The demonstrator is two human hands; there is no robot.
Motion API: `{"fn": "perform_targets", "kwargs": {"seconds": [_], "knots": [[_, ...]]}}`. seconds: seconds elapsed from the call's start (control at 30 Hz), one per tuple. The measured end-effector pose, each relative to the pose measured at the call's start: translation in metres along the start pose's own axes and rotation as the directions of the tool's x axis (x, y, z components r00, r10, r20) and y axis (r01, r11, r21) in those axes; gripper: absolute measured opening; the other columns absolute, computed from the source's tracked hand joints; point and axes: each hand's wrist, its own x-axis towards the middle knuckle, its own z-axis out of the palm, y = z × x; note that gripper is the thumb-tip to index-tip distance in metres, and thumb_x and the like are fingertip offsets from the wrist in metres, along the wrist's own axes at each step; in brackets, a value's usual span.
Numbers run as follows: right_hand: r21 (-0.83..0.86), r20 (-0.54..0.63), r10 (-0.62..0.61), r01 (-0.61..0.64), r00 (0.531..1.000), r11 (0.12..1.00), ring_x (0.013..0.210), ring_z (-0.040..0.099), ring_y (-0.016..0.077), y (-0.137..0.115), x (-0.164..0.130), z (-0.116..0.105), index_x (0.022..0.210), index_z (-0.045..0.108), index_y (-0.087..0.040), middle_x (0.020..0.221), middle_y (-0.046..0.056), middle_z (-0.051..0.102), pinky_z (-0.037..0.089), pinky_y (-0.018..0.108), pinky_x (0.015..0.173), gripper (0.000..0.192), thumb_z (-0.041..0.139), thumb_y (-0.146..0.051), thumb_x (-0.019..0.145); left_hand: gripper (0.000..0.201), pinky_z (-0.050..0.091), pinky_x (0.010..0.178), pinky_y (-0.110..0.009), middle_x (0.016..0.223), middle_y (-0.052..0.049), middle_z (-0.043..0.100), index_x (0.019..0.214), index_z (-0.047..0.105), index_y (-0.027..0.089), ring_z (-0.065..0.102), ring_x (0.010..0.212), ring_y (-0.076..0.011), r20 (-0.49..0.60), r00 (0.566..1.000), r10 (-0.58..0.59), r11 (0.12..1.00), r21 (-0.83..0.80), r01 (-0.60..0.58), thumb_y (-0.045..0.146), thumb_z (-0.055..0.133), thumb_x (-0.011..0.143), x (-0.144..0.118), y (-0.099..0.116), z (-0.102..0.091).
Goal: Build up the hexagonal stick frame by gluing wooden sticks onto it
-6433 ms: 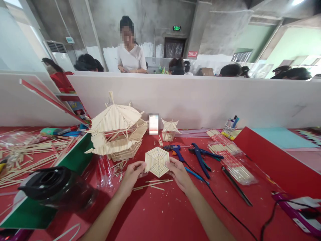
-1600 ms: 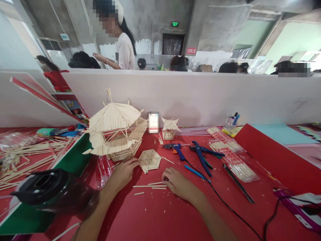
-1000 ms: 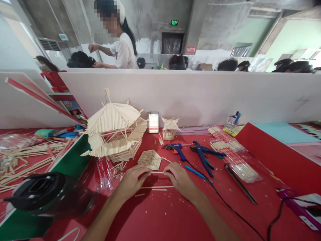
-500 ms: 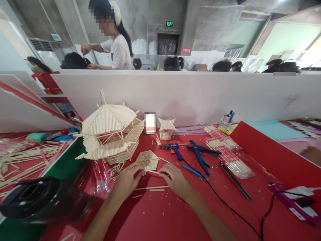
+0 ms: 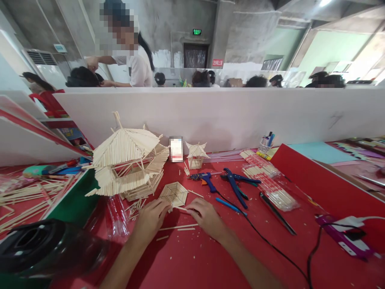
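A short wooden stick (image 5: 180,208) spans the gap between my hands, just in front of a flat eight-sided-looking web panel (image 5: 174,193) made of sticks. My right hand (image 5: 207,220) pinches the stick's right end. At its left end, the closed fingers of my left hand (image 5: 151,220) hold it close to the panel's near edge; the fingertips partly hide that end. Loose sticks (image 5: 177,227) lie on the red table below my hands. Behind my left hand stands a large stick pavilion (image 5: 129,160) with a tiered roof, and a small stick pavilion (image 5: 197,154) stands farther back.
Right of my hands lie a blue glue gun (image 5: 206,179), blue-handled cutters (image 5: 236,186), a light-blue pen (image 5: 231,206) and a black cutter knife (image 5: 277,212). Bagged sticks (image 5: 270,180) and a purple power strip (image 5: 345,239) sit farther right. A dark bottle (image 5: 51,249) stands front left. People are beyond the white partition (image 5: 210,116).
The view has shifted slightly, so the whole scene sits a little left and lower. Both hands keep hold of the stick in nearly the same place.
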Motion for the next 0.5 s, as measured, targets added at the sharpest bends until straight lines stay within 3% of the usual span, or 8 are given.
{"fn": "perform_targets", "kwargs": {"seconds": [0.27, 0.5], "knots": [[-0.021, 0.003, 0.042, -0.042, 0.999, 0.999, 0.087, 0.065, 0.0192, 0.006, 0.001, -0.004, 0.095, 0.072, -0.021, 0.092, 0.005, 0.071, 0.050, 0.029, 0.079, 0.013, 0.061, -0.016, 0.093, 0.027, 0.048, 0.072, -0.027, 0.091, -0.001, 0.073, 0.090, 0.066, 0.024, 0.069, 0.081, -0.0179, 0.040, 0.989, -0.143, 0.990, 0.025, 0.142, 0.034, 0.044, 0.100, 0.000, -0.002, 0.001], [-0.013, -0.064, 0.037, -0.038, 0.997, 0.999, 0.085, 0.065, 0.0191, 0.013, 0.001, -0.014, 0.089, 0.069, -0.021, 0.089, 0.004, 0.070, 0.050, 0.030, 0.080, 0.013, 0.057, -0.019, 0.094, 0.018, 0.049, 0.073, -0.028, 0.095, -0.001, 0.073, 0.094, 0.064, 0.025, 0.070, 0.085, -0.0191, 0.068, 0.970, -0.235, 0.972, -0.004, 0.236, 0.035, 0.050, 0.096, -0.001, -0.006, -0.002]]}}
